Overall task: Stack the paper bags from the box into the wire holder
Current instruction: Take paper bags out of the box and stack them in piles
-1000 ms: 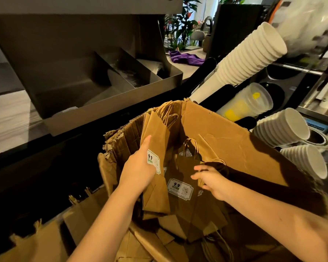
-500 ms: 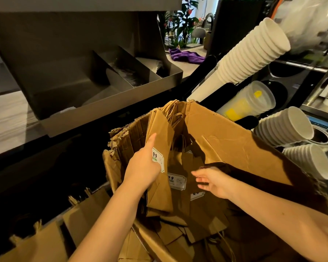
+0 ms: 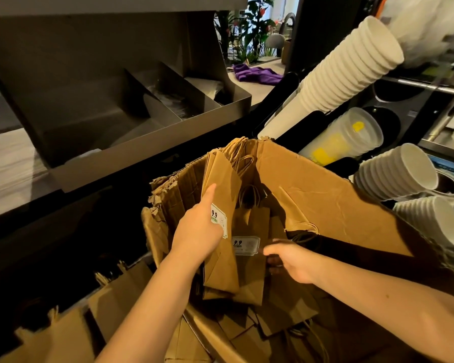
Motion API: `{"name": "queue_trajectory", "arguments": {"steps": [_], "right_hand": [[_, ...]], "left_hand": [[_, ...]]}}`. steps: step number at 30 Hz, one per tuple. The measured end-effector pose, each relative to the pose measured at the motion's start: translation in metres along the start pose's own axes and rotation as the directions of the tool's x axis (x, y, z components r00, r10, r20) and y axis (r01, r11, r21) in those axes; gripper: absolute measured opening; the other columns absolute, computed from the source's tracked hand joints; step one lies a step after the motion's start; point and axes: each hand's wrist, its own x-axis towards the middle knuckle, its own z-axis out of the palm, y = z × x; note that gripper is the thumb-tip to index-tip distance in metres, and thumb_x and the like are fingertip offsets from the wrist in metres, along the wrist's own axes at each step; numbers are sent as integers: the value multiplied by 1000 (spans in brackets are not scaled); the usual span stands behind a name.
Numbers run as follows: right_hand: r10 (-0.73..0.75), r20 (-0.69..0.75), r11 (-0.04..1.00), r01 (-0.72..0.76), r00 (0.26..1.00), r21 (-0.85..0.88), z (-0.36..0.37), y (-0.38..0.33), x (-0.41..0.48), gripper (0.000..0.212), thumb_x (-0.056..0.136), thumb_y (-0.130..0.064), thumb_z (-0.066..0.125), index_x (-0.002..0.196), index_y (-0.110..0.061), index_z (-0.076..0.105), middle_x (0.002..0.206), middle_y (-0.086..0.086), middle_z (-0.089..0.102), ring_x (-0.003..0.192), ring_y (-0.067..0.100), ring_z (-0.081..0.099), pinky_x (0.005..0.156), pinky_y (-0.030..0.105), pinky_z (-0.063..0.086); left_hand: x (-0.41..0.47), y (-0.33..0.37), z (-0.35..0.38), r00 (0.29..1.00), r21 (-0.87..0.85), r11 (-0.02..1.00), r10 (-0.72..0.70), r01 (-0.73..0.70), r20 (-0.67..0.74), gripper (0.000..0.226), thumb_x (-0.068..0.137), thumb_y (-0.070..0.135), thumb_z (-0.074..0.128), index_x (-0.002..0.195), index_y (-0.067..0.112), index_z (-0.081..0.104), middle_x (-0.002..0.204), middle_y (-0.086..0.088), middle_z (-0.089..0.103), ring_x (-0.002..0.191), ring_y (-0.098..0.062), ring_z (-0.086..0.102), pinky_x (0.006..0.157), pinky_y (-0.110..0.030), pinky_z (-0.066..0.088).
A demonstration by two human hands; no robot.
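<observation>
The left hand (image 3: 198,231) grips a bundle of bags (image 3: 220,179) upright inside the box (image 3: 325,205), thumb along the front, just beside the torn left edge (image 3: 163,195). The right hand (image 3: 294,260) is at the right edge of a labelled bag (image 3: 247,273) behind the bundle. I cannot tell whether it clamps that bag. Right of the hands the box interior lies open. Cups (image 3: 351,69) jut just beyond its far rim.
</observation>
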Motion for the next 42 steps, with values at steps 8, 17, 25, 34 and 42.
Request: {"name": "queue_trajectory", "arguments": {"steps": [8, 17, 25, 34, 42], "right_hand": [[-31, -260, 993, -1, 965, -120, 4, -5, -2, 39, 97, -8, 42, 134, -18, 42, 129, 9, 52, 115, 25, 48, 87, 34, 38], [-119, -119, 984, 133, 986, 122, 2, -28, -26, 62, 92, 20, 27, 143, -16, 36, 146, 8, 39, 134, 22, 37, 109, 32, 26], [125, 109, 992, -123, 986, -28, 3, -14, -37, 55, 91, 3, 40, 143, -9, 31, 147, 9, 36, 135, 23, 32, 114, 36, 19], [2, 186, 916, -76, 983, 394, 10, -17, -43, 45, 94, -44, 46, 99, -6, 70, 97, 20, 69, 85, 36, 67, 70, 46, 58], [-144, 18, 983, 141, 989, 119, 11, -9, -23, 53, 87, -5, 62, 129, -29, 42, 129, 3, 55, 113, 21, 52, 89, 36, 45]], "left_hand": [[0, -1, -1, 996, 52, 995, -83, 85, -39, 83, 89, 2, 49, 148, 42, 7, 130, -5, 54, 84, -17, 62, 61, -31, 57], [4, 0, -1, 980, 104, 975, -193, 197, -45, 84, 86, 5, 53, 148, 40, 9, 109, -5, 59, 83, -24, 64, 70, -39, 59], [-3, 7, -9, 990, -171, 975, -142, 142, 11, 79, 87, -3, 44, 148, 39, 17, 86, 15, 47, 76, -16, 61, 62, -32, 55], [1, 15, -10, 983, -440, 894, -6, 88, 185, 79, 89, -6, 51, 150, 32, 19, 141, 2, 42, 87, 2, 46, 51, 1, 40], [4, 12, -5, 986, -331, 937, -68, 116, 153, 60, 99, 20, 45, 151, 28, 16, 153, 1, 30, 125, -14, 42, 99, -26, 36]]}}
